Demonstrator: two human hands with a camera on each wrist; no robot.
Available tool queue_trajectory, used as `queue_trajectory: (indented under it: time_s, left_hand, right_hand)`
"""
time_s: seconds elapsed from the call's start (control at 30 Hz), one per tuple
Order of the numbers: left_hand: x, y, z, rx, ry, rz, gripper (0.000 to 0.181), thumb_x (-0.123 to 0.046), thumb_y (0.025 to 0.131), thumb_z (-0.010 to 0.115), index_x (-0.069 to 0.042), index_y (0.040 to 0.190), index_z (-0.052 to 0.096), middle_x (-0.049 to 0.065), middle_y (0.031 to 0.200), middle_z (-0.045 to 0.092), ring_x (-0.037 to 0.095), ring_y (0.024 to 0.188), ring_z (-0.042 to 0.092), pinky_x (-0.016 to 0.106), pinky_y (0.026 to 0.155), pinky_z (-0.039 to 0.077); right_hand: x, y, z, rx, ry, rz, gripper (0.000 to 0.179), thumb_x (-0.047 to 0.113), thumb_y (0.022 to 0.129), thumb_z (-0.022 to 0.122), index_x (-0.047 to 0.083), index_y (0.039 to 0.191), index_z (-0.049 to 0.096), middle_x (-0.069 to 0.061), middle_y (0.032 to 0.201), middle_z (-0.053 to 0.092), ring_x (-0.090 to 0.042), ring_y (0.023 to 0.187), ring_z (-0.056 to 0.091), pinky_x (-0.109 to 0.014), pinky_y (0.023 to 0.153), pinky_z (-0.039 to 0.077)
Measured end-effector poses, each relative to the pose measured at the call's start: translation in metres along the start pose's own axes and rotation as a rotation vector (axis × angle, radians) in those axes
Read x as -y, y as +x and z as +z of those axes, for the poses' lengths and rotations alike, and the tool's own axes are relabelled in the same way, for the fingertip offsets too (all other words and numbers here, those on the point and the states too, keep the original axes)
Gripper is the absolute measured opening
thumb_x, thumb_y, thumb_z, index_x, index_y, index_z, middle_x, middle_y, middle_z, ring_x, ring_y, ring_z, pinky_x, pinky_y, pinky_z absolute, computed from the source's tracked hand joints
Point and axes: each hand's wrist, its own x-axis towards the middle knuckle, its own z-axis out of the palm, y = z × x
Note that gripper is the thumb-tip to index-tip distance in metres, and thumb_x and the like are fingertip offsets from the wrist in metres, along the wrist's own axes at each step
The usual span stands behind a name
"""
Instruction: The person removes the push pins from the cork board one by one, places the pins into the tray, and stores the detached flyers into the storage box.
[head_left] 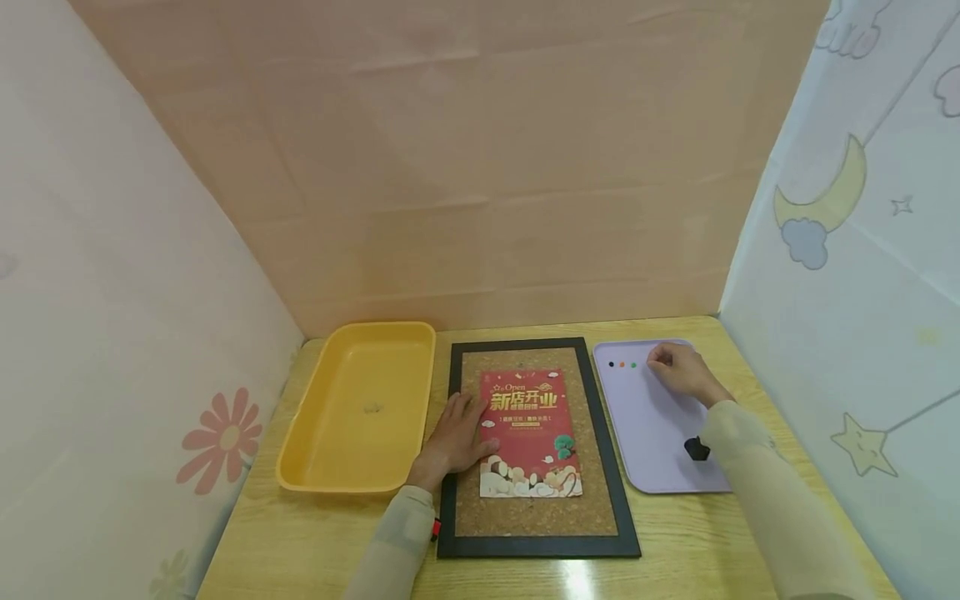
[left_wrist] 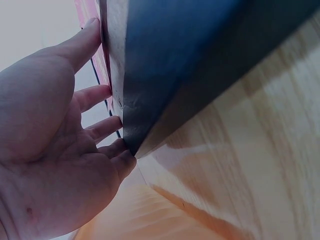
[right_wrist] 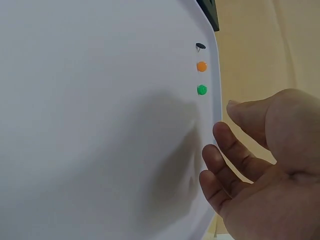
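A red flyer (head_left: 531,429) with gold lettering lies on a black-framed corkboard (head_left: 540,523). My left hand (head_left: 454,433) rests spread across the board's left side, its fingers on the flyer's left edge; the left wrist view shows the fingertips along the dark frame (left_wrist: 150,65). Over the far part of a lilac tray (head_left: 652,450) is my right hand (head_left: 678,372), thumb and fingers bent toward each other. The right wrist view shows a gap between them with nothing in it. Beside that hand, a green thumbtack (right_wrist: 202,90), an orange thumbtack (right_wrist: 201,66) and a black thumbtack (right_wrist: 200,46) form a row.
A yellow tray (head_left: 356,417) stands left of the corkboard on the wooden table (head_left: 300,550). A small black object (head_left: 696,449) shows beside the right sleeve, over the lilac tray. Covered walls close in the back and both sides.
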Motion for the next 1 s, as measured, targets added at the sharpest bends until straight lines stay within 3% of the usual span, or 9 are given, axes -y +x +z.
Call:
queue_trajectory:
  time_s: [0.3,0.53,0.7,1.0]
  left_hand:
    - [-0.007,-0.004,-0.005,-0.002,0.011,0.0,0.087,-0.041,0.102,0.083,-0.01,0.173,0.042,0.026,0.181,0.032,0.05,0.172,0.023,0.07,0.139,0.03]
    - [0.002,0.001,0.004,-0.006,-0.026,-0.02,0.089,-0.043,0.103,0.083,-0.013,0.175,0.041,0.024,0.185,0.027,0.048,0.176,0.015,0.068,0.142,0.024]
    - [0.006,0.004,0.007,-0.013,-0.022,-0.019,0.091,-0.045,0.1,0.085,-0.016,0.175,0.043,0.022,0.184,0.029,0.047,0.176,0.017,0.069,0.141,0.027]
    - [0.004,0.003,0.005,-0.018,-0.022,-0.016,0.09,-0.044,0.101,0.085,-0.016,0.175,0.041,0.022,0.184,0.029,0.047,0.175,0.018,0.07,0.14,0.028]
  right_hand:
    - [-0.001,0.007,0.004,0.042,0.025,0.068,0.015,0.013,0.111,0.067,0.0,0.113,0.073,-0.021,0.113,0.076,-0.03,0.1,0.065,-0.036,0.086,0.05]
    - [-0.003,0.01,0.009,0.059,0.023,0.071,0.018,0.014,0.109,0.063,-0.001,0.11,0.072,-0.022,0.109,0.073,-0.036,0.099,0.064,-0.046,0.089,0.054]
    - [-0.005,0.012,0.014,0.072,0.013,0.106,0.021,0.013,0.11,0.062,-0.005,0.113,0.072,-0.025,0.111,0.073,-0.038,0.105,0.064,-0.049,0.092,0.054]
    - [-0.009,0.017,0.018,0.066,-0.018,0.128,0.021,0.013,0.109,0.063,-0.006,0.113,0.073,-0.021,0.106,0.074,-0.033,0.097,0.063,-0.034,0.082,0.049]
